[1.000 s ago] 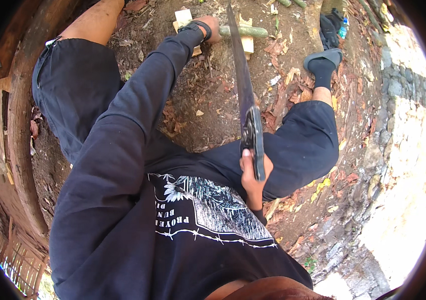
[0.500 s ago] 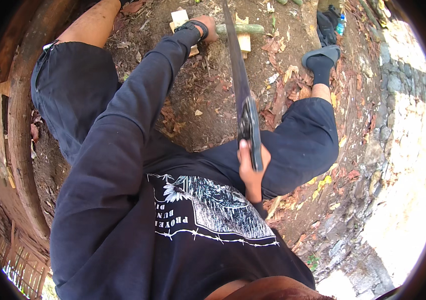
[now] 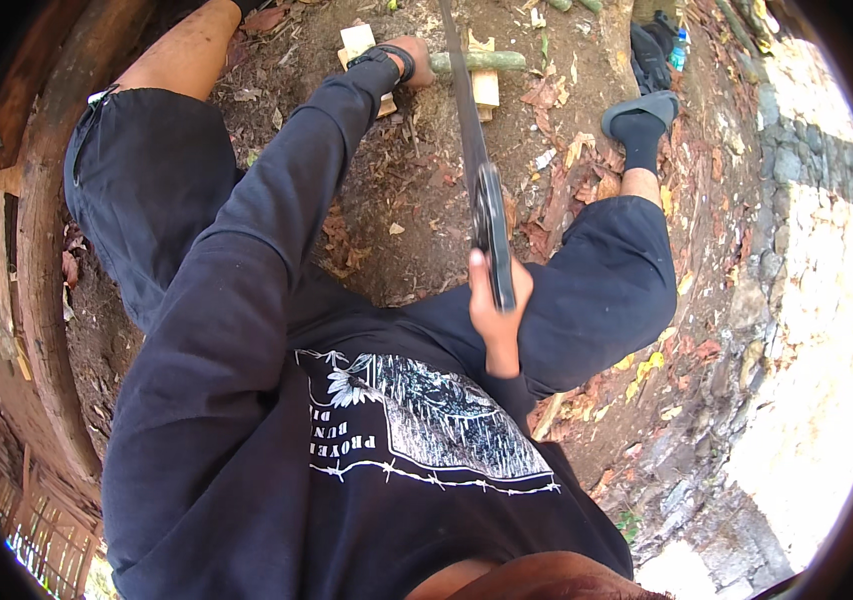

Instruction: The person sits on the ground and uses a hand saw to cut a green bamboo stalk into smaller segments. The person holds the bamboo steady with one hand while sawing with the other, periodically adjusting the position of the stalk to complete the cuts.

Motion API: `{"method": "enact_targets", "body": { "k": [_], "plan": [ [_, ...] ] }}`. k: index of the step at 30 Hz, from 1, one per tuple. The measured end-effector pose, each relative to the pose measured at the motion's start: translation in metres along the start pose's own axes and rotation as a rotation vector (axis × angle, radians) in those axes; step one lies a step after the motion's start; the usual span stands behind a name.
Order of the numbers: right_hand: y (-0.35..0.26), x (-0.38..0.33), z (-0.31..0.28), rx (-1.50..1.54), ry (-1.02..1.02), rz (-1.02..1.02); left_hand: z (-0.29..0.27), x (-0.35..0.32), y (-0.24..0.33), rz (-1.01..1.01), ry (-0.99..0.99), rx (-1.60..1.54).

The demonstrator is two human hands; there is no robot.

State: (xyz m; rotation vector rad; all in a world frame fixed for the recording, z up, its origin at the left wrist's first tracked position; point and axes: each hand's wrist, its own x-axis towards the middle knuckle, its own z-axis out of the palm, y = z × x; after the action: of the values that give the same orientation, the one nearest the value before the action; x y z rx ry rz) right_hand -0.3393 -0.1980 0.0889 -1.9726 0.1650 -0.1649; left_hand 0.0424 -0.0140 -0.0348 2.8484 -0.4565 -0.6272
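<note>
A green stick (image 3: 501, 62) lies crosswise near the top of the view, its right part resting on a pale wood block (image 3: 484, 85). The person's left hand (image 3: 412, 60) presses down, closed, on its left end, though the fingers are mostly hidden. The saw (image 3: 471, 135) crosses the stick between that hand and the block; its blade is blurred, so whether the teeth bite into the wood cannot be told. The right hand (image 3: 494, 305) grips the saw's dark handle, thumb along the left side. Another pale block (image 3: 357, 42) sits left of the left hand, beside the black wristband (image 3: 402, 64). Leaves (image 3: 543, 93) litter the brown soil (image 3: 396, 190). Farther right are a grey slipper (image 3: 666, 104) on the person's foot and a blue bottle (image 3: 679, 52).
</note>
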Motion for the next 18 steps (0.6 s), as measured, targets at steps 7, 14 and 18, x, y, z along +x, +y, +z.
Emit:
{"method": "enact_targets", "body": {
  "k": [7, 14, 18],
  "plan": [
    [-0.008, 0.028, 0.002, -0.042, 0.001, -0.034, 0.003, -0.023, 0.020, 0.114, 0.018, 0.131],
    [0.000, 0.047, 0.026, 0.050, 0.002, -0.040, 0.009, 0.010, -0.007, 0.053, 0.014, 0.032],
    [-0.005, -0.052, -0.031, 0.028, 0.040, 0.142, 0.014, 0.011, -0.002, 0.047, -0.026, 0.056]
  ]
}}
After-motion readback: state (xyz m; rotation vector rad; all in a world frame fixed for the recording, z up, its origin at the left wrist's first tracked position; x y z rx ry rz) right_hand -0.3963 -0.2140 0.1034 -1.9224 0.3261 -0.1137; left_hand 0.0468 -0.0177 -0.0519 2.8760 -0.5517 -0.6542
